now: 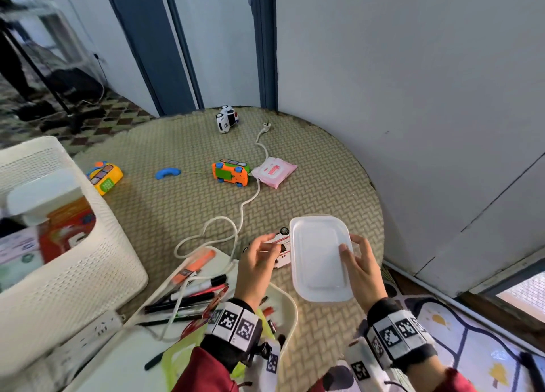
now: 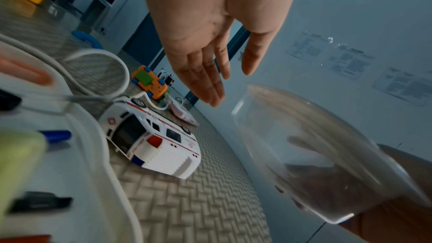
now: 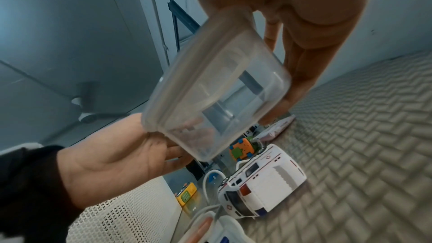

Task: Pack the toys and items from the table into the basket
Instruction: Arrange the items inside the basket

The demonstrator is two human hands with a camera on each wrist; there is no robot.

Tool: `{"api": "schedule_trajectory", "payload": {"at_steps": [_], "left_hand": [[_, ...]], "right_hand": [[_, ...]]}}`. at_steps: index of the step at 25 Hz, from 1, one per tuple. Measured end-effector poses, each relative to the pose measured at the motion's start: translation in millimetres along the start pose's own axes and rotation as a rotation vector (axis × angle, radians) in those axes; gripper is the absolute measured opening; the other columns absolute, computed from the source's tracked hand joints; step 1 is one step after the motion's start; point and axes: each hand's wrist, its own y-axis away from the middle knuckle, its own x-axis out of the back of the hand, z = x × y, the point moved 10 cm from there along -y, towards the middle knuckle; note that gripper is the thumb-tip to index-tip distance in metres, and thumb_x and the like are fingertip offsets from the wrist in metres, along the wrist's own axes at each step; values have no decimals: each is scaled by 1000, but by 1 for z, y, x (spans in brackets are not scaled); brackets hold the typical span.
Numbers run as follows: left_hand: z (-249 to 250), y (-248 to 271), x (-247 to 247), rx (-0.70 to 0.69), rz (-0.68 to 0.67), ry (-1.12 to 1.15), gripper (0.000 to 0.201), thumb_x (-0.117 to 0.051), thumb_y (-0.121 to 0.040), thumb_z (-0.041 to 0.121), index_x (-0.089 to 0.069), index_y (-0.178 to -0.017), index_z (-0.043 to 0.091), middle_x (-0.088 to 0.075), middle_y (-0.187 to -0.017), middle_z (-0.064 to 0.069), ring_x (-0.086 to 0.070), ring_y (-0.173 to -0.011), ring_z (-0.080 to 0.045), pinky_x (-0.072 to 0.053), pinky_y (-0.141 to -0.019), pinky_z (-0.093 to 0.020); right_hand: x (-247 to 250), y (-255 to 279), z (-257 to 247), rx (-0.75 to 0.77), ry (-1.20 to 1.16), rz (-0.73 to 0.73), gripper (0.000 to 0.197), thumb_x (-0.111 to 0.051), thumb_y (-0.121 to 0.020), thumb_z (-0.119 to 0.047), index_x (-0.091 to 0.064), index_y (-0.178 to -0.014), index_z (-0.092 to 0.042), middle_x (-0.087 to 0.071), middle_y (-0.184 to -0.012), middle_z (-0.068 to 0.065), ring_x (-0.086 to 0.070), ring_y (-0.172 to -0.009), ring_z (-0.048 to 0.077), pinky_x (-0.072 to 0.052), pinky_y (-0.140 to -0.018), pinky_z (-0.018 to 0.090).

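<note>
Above ambulance toy (image 1: 281, 248): right hand (image 1: 361, 269) grips clear container (image 1: 320, 259), left hand (image 1: 255, 263) released; next, carry to basket (image 1: 88, 262).

A blue-framed door (image 1: 206, 38) stands behind the round woven-topped table (image 1: 339, 161), a grey wall (image 1: 413, 82) to its right, a checkered floor (image 1: 97, 117) to its left.

Home room, likely child's play corner. Round desk (image 1: 339, 167) with woven cover carries toy cars, toy phone (image 1: 104, 177) ahead-left of hands. Patterned play mat (image 1: 460, 332) on floor right of hands; checkered floor tiles far left. Plain walls, blue door frame (image 1: 147, 44) ahead.
</note>
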Motion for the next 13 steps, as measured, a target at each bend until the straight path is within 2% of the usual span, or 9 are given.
{"api": "schedule_trajectory", "payload": {"at_steps": [3,6,9,12,13], "left_hand": [[7,18,38,-30,-22,-36,14,-63,-80,34,-67,-92,27,-73,-89,0,-67,-89,-17,-51,-76,-29],[14,38,77,-36,-47,-47,11,-60,-90,16,-68,-95,22,-73,-90,-1,-67,-91,-17,-50,-72,-27],[25,53,106,-42,-52,-28,16,-56,-92,10,-68,-97,20,-72,-91,-4,-67,-92,-17,-52,-72,-30],[35,68,132,-70,-36,7,16,-56,-91,9,-67,-101,16,-72,-94,-6,-66,-93,-17,-50,-61,-14],[40,74,140,-88,-23,23,15,-58,-90,11,-68,-100,17,-72,-94,-6,-65,-93,-17,-49,-61,-13]], "right_hand": [[-16,32,-3,5,47,56,13,-45,-97,-28,-48,-110,-23,-64,-80,7,-56,-73,20,-47,-65,34],[-41,71,-11,41,31,70,14,-46,-97,-26,-49,-110,-22,-62,-76,10,-54,-70,21,-46,-62,35],[-58,100,-22,76,46,87,9,-47,-96,-25,-51,-105,-26,-57,-65,3,-49,-64,18,-41,-60,30],[-74,127,-32,118,39,83,6,-47,-96,-24,-50,-100,-28,-58,-67,5,-48,-62,17,-41,-57,27],[-78,136,-37,127,37,76,6,-47,-97,-23,-50,-102,-27,-59,-68,5,-49,-61,16,-42,-54,22]]}}
